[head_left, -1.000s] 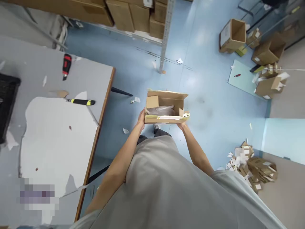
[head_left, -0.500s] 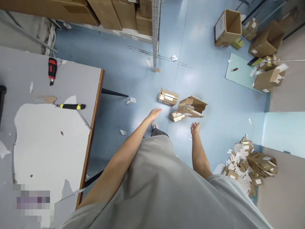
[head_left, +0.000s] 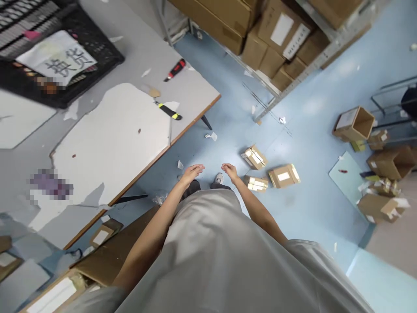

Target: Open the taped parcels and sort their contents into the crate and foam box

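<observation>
My left hand (head_left: 193,173) hangs in the air before my body with fingers stretched out, and nothing is in it. Facing it, my right hand (head_left: 230,171) is likewise open, with a gap between the two. Nearest to my right hand on the floor lie a small cardboard box (head_left: 254,157) and a second small taped box (head_left: 256,183). Just beyond them rests a larger cardboard box (head_left: 284,175) with a white label on its upper side. Neither hand touches a box.
On my left stands a table (head_left: 198,93) bearing a red-and-black utility knife (head_left: 175,69), a yellow-and-black knife (head_left: 168,111) and a black crate (head_left: 97,56). A metal shelf (head_left: 276,98) holds cartons ahead. More boxes (head_left: 353,124) and a green mat (head_left: 348,182) lie right.
My view has turned left toward the table. The larger box, tilted with flaps apart before, now rests on the floor, label up. My hands have come closer together, both still holding nothing.
</observation>
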{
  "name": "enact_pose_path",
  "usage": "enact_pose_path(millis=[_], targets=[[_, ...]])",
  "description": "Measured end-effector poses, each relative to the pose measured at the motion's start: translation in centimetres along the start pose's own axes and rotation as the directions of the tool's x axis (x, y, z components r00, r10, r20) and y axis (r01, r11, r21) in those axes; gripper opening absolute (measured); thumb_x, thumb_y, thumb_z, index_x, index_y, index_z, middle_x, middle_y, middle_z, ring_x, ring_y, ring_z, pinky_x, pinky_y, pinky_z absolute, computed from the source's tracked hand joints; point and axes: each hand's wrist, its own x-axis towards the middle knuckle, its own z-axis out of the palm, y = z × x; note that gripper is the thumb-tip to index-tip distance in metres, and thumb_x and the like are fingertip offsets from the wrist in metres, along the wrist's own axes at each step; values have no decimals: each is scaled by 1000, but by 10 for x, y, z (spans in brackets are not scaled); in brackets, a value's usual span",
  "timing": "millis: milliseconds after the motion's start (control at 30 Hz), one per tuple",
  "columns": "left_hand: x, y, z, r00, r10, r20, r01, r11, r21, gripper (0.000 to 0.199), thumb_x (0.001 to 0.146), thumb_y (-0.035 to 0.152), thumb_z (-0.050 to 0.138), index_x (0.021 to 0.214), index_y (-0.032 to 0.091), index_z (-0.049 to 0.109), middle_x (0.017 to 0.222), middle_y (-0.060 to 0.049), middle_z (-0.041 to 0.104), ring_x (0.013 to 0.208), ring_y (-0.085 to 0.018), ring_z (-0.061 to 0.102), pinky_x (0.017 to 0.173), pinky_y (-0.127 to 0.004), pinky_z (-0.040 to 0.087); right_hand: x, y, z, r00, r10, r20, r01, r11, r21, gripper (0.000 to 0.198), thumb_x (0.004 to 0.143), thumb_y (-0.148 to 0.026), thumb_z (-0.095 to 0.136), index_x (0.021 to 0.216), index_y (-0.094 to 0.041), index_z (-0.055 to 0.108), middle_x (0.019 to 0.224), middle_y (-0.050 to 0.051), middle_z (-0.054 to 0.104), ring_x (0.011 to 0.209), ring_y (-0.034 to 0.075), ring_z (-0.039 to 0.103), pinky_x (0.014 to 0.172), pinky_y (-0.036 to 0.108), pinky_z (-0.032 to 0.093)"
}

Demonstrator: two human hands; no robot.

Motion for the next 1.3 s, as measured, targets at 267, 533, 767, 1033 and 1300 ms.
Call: enact_pose_path(millis=[267,533,767,1033,1300], targets=[[-47,-2,-129,967,122,-225,-198,913,-357,65,76,74,95,113,22,85,136,-21,87,138,-42,78,125,-54,55,-20,-70,170,905,-131,405,244,939,-242,19,87,-43,87,96,-27,83,101,6,89,117,29,81,123,51,58],[-90,-13,-240,853,180,-490,-441,749,-494,77,75,83,96,118,19,85,132,-21,87,139,-43,78,126,-56,55,-56,-106,313,734,-194,651,457,851,-260,45,84,-65,93,106,-27,84,123,10,90,132,35,81,133,57,56],[-136,-42,-292,693,20,-721,-569,629,-529,67,85,75,92,121,19,85,132,-20,87,138,-40,77,125,-54,58,-108,-123,394,517,-82,852,614,729,-303,43,95,-65,84,118,-29,86,125,11,90,126,34,83,127,58,60],[-195,-87,-272,403,-331,-853,-747,421,-515,62,89,68,92,124,18,84,129,-17,88,133,-40,80,126,-55,57,-142,-114,489,243,290,926,736,566,-371,43,95,-66,84,115,-27,85,122,11,90,120,34,85,120,56,63],[-237,-129,-178,135,-722,-678,-858,257,-444,72,77,77,96,122,22,83,131,-16,88,131,-35,81,122,-51,58,-168,-68,552,18,565,825,819,465,-336,57,86,-74,88,112,-24,84,116,12,91,113,32,86,118,55,65]])
